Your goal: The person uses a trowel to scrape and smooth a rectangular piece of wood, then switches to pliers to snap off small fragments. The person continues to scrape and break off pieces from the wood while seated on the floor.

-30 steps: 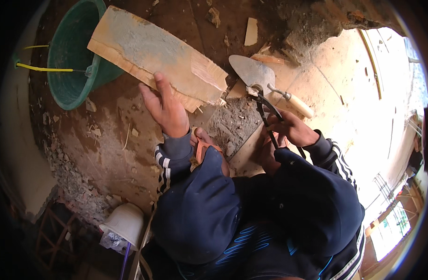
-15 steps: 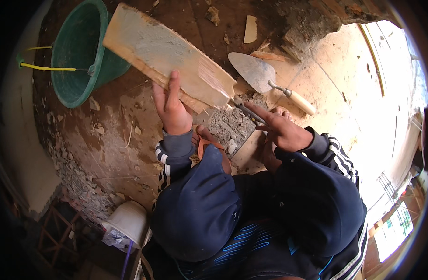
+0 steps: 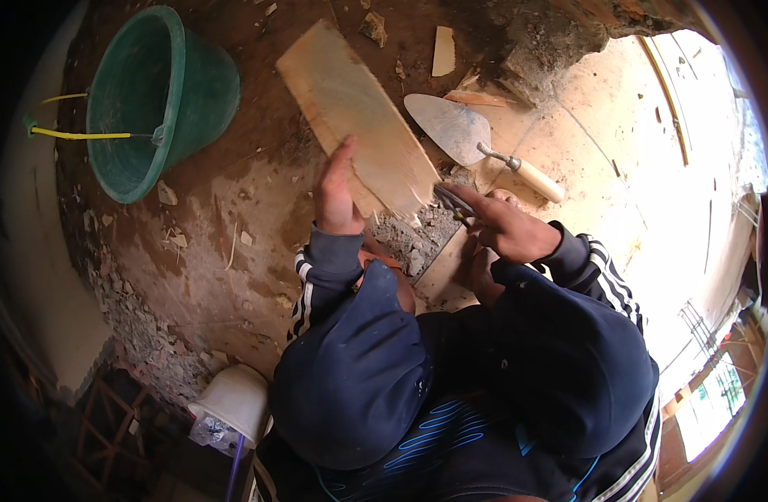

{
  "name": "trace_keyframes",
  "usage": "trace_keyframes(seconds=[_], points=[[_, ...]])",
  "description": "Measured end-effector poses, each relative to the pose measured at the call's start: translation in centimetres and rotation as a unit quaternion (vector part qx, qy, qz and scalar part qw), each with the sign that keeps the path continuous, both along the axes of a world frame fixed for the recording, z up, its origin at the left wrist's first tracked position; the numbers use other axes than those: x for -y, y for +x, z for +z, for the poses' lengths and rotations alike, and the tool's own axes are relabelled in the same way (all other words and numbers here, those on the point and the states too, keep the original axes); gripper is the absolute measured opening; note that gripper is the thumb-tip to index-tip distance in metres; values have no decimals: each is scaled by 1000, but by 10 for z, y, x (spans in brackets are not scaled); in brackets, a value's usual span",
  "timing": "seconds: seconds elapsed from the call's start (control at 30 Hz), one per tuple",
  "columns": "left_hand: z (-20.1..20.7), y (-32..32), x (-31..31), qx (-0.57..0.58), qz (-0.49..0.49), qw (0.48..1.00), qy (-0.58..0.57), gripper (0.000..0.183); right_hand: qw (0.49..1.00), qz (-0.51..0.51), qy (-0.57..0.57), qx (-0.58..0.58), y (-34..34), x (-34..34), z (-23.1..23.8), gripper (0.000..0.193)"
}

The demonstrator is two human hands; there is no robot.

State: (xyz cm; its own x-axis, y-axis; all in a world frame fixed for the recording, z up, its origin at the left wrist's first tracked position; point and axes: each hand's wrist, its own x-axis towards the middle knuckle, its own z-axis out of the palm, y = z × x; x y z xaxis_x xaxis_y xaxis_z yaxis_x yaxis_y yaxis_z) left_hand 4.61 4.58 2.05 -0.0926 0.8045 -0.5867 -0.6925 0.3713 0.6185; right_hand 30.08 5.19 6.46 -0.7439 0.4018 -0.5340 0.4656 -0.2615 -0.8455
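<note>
My left hand (image 3: 338, 199) grips a long tan strip of broken tile (image 3: 359, 117) along its left edge, with part of the fingers hidden beneath it. The strip is tilted, and its near end is jagged. In my right hand (image 3: 518, 227) is a dark metal tool that looks like pincers (image 3: 452, 201); its head is at the strip's near right corner, and the fingers cover most of it. A pointing trowel (image 3: 459, 132) with a wooden handle lies on the floor beyond my right hand. Grey mortar rubble (image 3: 413, 243) lies under the strip, between my feet.
A green bucket (image 3: 176, 92) with a yellow-sleeved handle lies tipped at the far left. Broken chips and a tile scrap (image 3: 444, 52) are scattered on the floor. A white bucket (image 3: 231, 397) stands near left, beside rubble (image 3: 162, 351). Broken masonry (image 3: 559, 54) juts in at the back.
The tile strip has turned steeper and swung right, its face now tan instead of grey-smeared. My left hand has moved right with it. The tool stays near the strip's broken end.
</note>
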Motion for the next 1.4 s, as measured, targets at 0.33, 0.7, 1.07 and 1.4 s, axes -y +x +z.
trace_keyframes(seconds=[0.33,0.7,1.07,1.4], points=[[16,-17,-21,-139,102,977,124,49,968,-56,-240,-49,38,14,-23,75],[20,-8,-25,-247,114,947,171,55,989,22,132,-68,13,-4,5,53],[28,6,-22,-326,62,919,213,61,997,37,66,-31,8,-10,26,58],[22,10,-19,-261,119,942,174,64,982,27,180,-58,6,-10,25,46]])
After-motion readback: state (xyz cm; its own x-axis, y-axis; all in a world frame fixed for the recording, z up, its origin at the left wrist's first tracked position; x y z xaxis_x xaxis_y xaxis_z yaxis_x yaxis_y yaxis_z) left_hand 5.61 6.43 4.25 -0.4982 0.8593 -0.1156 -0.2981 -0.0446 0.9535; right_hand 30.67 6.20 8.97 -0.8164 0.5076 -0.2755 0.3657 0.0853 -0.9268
